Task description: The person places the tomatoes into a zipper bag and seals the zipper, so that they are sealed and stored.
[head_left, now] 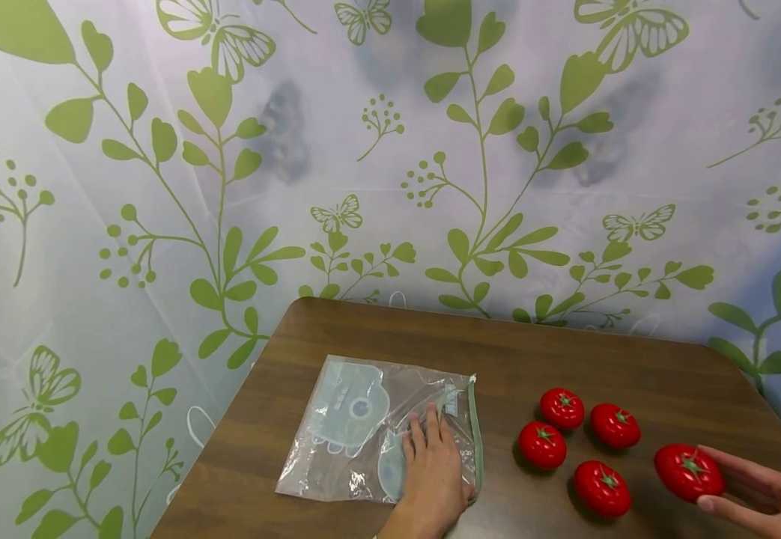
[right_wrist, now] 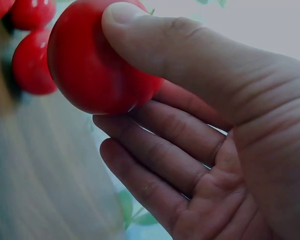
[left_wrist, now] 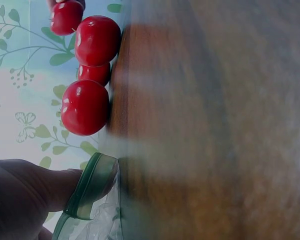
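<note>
"What does the head view show?"

"The left hand (head_left: 433, 468) lies on a clear plastic zip bag (head_left: 356, 408), fingers extended and slightly spread, thumb by its green zip edge (head_left: 476, 438). The bag is flat on a brown wood-grain table (head_left: 498, 340)."

"And the right hand (head_left: 770, 494)?"

"Thumb and fingers pinch a glossy red tomato (head_left: 689, 472) with a green calyx, at the table's right side. Four other tomatoes (head_left: 602, 489) sit between it and the bag. Behind hangs a leaf-and-butterfly backdrop (head_left: 377, 180)."

"From the left wrist?"

"The thumb reaches behind the green edge, touching it. I can't tell whether it grips. Tomatoes rest beyond, and the held one shows at the top, fingers on it."

"Right wrist?"

"The thumb presses one side of the held tomato, with fingers behind and below. The two lowest fingers stretch out nearly straight. More tomatoes show at upper left, blurred."
</note>
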The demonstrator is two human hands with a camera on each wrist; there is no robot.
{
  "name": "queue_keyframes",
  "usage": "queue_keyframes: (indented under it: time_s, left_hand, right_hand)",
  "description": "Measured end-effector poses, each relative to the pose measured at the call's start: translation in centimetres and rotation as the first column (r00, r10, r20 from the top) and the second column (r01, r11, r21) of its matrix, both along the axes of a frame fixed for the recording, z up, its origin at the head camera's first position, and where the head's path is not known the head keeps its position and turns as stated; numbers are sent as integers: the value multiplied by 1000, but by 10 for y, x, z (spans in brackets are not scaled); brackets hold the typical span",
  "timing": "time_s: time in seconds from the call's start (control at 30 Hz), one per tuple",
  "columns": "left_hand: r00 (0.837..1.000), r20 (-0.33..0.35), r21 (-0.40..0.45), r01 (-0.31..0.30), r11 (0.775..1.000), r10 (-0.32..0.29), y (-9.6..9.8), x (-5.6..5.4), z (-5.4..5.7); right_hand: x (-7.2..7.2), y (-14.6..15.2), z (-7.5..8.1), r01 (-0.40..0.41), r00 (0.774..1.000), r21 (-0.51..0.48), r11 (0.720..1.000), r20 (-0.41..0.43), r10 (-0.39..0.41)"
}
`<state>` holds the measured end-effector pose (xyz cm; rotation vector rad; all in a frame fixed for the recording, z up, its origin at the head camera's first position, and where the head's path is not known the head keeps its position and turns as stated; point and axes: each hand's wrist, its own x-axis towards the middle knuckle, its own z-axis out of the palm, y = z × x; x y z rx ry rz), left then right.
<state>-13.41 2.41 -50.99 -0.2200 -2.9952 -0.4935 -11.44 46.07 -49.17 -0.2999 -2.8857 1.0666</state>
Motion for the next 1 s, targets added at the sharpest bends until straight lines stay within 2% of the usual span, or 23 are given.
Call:
queue_keyframes:
  time_s: [0.17,0.33,0.5,0.63,1.0]
  left_hand:
    - [1000,-5,-2,-3,1000,3,0,0,0]
    - [1000,-6,-6,-3,1000,3,0,0,0]
    - [1000,-1,-13,-7,1000,7,1,0,-1]
    - [1000,4,-9,-8,1000,8,1,0,-1]
    - [1000,-2,-16,-5,1000,5,2,0,-3]
  right_hand:
    - [3,-18,14,-41,999,46,998,-17,42]
    - [7,-39,27,-73,997,46,996,-13,74]
    - [5,-52,36,-139,987,41,989,87,135]
    - [1,-60,40,-195,974,49,980,127,187]
    - [-8,-90,46,-284,957,69,956,85,278]
